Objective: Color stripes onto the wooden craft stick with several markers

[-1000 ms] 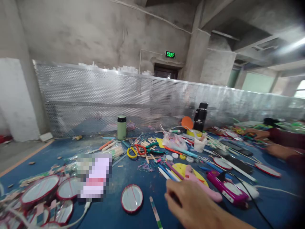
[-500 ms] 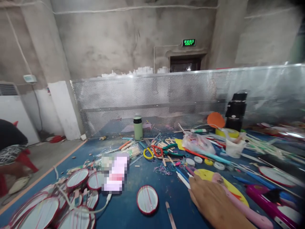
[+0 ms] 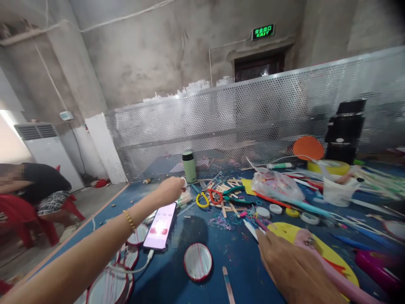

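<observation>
Taking the green flask (image 3: 189, 166) at the back of the blue tabletop (image 3: 164, 274) as the landmark: far to its left, off the tabletop, a person in a dark top (image 3: 38, 185) sits on a red chair (image 3: 19, 217). Nearer, low and left of the flask, round red-rimmed mirrors (image 3: 110, 287) lie overlapping, with a white cable (image 3: 139, 264) running up to a phone (image 3: 160, 226) whose screen glows pink. The left hand (image 3: 171, 190) reaches out on a long bare arm with a bead bracelet (image 3: 128, 219) at the wrist; it sits just below and left of the flask, above the phone, its grip curled closed around something small and white (image 3: 184, 182) that I cannot identify. Directly below the flask, closer to the camera, one round mirror (image 3: 198, 261) lies alone. Just right of the flask are scattered wooden sticks (image 3: 226, 190) and scissors with yellow, red and green handles (image 3: 215, 196), then a clear plastic bag (image 3: 275, 185). Below and right of the flask, the right hand (image 3: 291, 266) rests low, fingers (image 3: 264, 240) pointing at white sticks (image 3: 252, 228), beside a yellow disc (image 3: 313, 245) and a pink piece (image 3: 329, 270); whether its grip has hold of anything I cannot tell. Far right of the flask stand an orange disc (image 3: 308, 147) and a black flask (image 3: 345, 131).
</observation>
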